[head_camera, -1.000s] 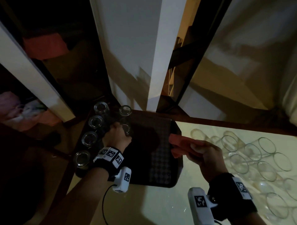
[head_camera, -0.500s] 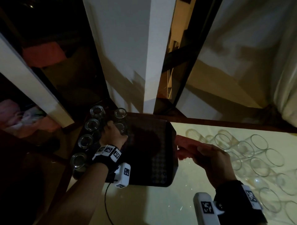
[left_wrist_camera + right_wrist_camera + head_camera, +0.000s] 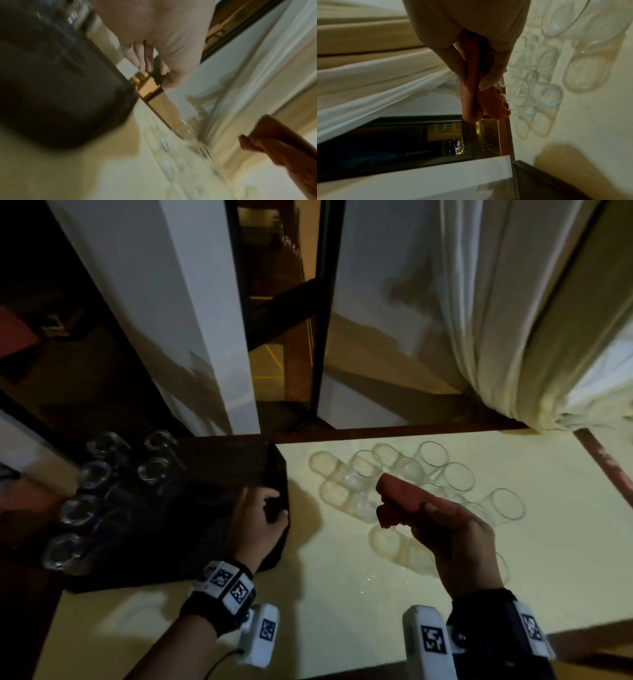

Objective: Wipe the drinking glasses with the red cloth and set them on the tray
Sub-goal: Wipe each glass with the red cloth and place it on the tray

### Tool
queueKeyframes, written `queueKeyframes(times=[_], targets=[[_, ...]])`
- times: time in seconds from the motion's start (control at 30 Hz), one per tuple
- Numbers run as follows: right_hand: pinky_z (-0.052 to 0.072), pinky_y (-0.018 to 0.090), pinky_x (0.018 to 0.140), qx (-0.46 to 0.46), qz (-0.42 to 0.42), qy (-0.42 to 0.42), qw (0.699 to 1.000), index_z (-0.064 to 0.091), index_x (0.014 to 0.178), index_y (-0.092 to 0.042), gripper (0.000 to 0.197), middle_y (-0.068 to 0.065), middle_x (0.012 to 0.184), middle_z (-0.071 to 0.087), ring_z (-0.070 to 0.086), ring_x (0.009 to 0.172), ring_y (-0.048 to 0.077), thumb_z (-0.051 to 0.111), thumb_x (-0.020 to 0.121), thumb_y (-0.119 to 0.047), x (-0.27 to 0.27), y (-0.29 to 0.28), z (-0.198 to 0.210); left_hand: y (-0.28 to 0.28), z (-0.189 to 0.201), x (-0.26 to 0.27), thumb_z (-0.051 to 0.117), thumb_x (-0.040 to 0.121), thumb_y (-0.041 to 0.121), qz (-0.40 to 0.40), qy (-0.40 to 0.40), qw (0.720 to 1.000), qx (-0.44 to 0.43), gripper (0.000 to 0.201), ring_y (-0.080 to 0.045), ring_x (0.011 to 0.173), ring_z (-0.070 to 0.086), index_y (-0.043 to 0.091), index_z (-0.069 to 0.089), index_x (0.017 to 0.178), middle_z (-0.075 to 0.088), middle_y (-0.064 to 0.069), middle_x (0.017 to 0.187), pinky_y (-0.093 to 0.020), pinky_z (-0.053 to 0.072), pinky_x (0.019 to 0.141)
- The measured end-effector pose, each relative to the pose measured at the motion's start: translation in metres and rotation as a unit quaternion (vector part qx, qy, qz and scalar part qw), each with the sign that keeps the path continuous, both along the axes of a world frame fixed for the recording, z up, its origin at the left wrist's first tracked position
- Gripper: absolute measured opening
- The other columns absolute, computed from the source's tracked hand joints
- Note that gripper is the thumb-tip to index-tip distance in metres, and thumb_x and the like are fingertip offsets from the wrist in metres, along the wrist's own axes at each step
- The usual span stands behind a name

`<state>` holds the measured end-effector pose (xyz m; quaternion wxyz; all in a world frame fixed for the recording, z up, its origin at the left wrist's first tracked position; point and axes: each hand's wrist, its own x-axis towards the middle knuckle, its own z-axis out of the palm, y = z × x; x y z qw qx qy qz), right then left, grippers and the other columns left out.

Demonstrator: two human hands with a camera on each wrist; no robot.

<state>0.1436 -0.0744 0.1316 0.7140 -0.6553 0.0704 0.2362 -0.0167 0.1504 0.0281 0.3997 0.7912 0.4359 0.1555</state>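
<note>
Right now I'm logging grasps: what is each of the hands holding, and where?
Right hand pinches the folded red cloth near one end. Left hand holds nothing, over the tray edge.

Tray (image 3: pixel 191 542) on table (image 3: pixel 342 594) left; six glasses (image 3: pixel 92 474) on its left side; more glasses (image 3: pixel 459 481) right.

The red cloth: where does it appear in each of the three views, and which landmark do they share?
Head: red cloth right of centre, held in the right hand.
Left wrist: at the right edge, blurred.
Right wrist: upper centre, pinched between the fingers.
Shared landmark: the dark tray.
</note>
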Motion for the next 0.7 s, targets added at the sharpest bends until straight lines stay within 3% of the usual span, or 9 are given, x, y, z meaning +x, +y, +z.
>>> queueKeyframes(times=[0.07, 0.2, 0.27, 0.33, 0.4, 0.5, 0.57, 0.7], targets=[[0.051, 0.034, 0.067, 0.004, -0.025, 0.007, 1.0, 0.064, 0.11, 0.01, 0.023, 0.024, 0.097, 0.068, 0.066, 0.084, 0.033, 0.055, 0.089, 0.005, 0.012, -0.024, 0.002, -0.036, -0.004, 0.018, 0.075, 0.083, 0.004, -0.035, -0.004, 0.997, -0.064, 0.031, -0.019, 0.101, 0.059, 0.011, 0.064, 0.111, 0.057, -0.002, 0.11, -0.024, 0.041, 0.082], [0.05, 0.035, 0.07, 0.006, -0.054, 0.019, 0.998, 0.066, 0.104, 0.006, 0.019, 0.02, 0.091, 0.07, 0.067, 0.082, 0.032, 0.055, 0.089, 0.006, 0.031, -0.062, 0.004, -0.095, -0.016, 0.056, 0.078, 0.08, 0.009, -0.042, -0.002, 0.991, -0.124, 0.033, -0.019, 0.097, 0.062, 0.023, 0.058, 0.103, 0.065, -0.005, 0.111, -0.027, 0.046, 0.082], [0.05, 0.036, 0.071, 0.004, -0.06, 0.021, 0.998, 0.067, 0.104, 0.007, 0.019, 0.021, 0.09, 0.071, 0.067, 0.081, 0.032, 0.056, 0.089, 0.005, 0.041, -0.081, 0.003, -0.12, -0.02, 0.075, 0.078, 0.081, 0.013, -0.046, 0.011, 0.989, -0.138, 0.038, -0.018, 0.103, 0.06, 0.02, 0.058, 0.112, 0.062, -0.005, 0.119, -0.025, 0.045, 0.084], [0.05, 0.035, 0.071, 0.001, -0.065, 0.022, 0.998, 0.069, 0.098, 0.005, 0.015, 0.016, 0.081, 0.073, 0.068, 0.076, 0.03, 0.056, 0.089, 0.005, 0.051, -0.1, 0.002, -0.141, -0.02, 0.095, 0.077, 0.081, 0.015, -0.045, 0.013, 0.989, -0.141, 0.057, -0.022, 0.121, 0.055, 0.014, 0.052, 0.132, 0.053, -0.005, 0.133, -0.026, 0.044, 0.095], [0.051, 0.035, 0.07, -0.003, -0.068, 0.021, 0.997, 0.07, 0.093, 0.001, 0.013, 0.012, 0.074, 0.073, 0.069, 0.072, 0.027, 0.057, 0.089, 0.005, 0.061, -0.118, 0.001, -0.154, -0.016, 0.114, 0.076, 0.083, 0.016, -0.018, 0.011, 0.989, -0.146, 0.074, -0.023, 0.135, 0.044, 0.014, 0.038, 0.147, 0.041, -0.005, 0.147, -0.028, 0.04, 0.104], [0.051, 0.035, 0.072, -0.002, -0.062, 0.018, 0.998, 0.069, 0.093, 0.002, 0.014, 0.01, 0.071, 0.073, 0.071, 0.069, 0.024, 0.056, 0.09, 0.005, 0.074, -0.14, -0.001, -0.163, -0.018, 0.139, 0.077, 0.084, 0.014, 0.053, -0.007, 0.986, -0.161, 0.088, -0.026, 0.144, 0.034, 0.016, 0.025, 0.155, 0.029, -0.005, 0.158, -0.031, 0.035, 0.112], [0.051, 0.036, 0.073, 0.002, -0.063, 0.024, 0.998, 0.068, 0.093, 0.002, 0.014, 0.01, 0.069, 0.073, 0.07, 0.071, 0.026, 0.055, 0.091, 0.005, 0.082, -0.151, -0.004, -0.165, -0.025, 0.151, 0.08, 0.082, 0.017, 0.09, -0.015, 0.981, -0.169, 0.095, -0.029, 0.146, 0.033, 0.014, 0.022, 0.157, 0.028, -0.009, 0.161, -0.038, 0.035, 0.116], [0.05, 0.035, 0.07, 0.012, -0.056, 0.031, 0.998, 0.067, 0.095, 0.002, 0.013, 0.008, 0.069, 0.073, 0.07, 0.066, 0.024, 0.055, 0.091, 0.006, 0.096, -0.168, -0.008, -0.164, -0.031, 0.167, 0.083, 0.081, 0.023, 0.132, -0.018, 0.977, -0.168, 0.097, -0.032, 0.143, 0.038, 0.011, 0.024, 0.157, 0.035, -0.013, 0.158, -0.039, 0.038, 0.112]])
